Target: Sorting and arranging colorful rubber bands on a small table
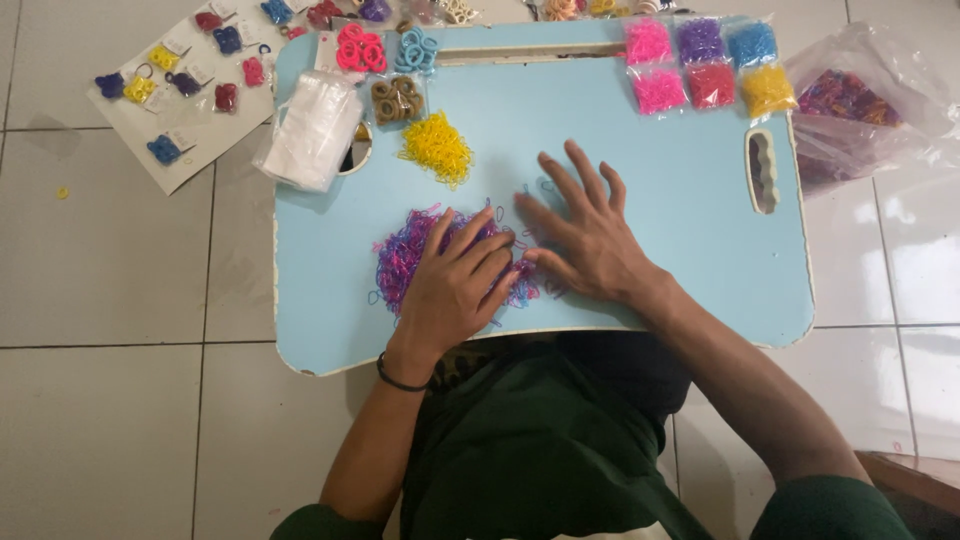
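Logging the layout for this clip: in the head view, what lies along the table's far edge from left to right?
White bag stack → pink rings → blue rings → pink packets → purple packet → blue packet → yellow packet, all on the blue table.

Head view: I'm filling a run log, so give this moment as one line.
left hand: on purple-pink band pile | right hand: flat on blue lap table | yellow band pile: untouched
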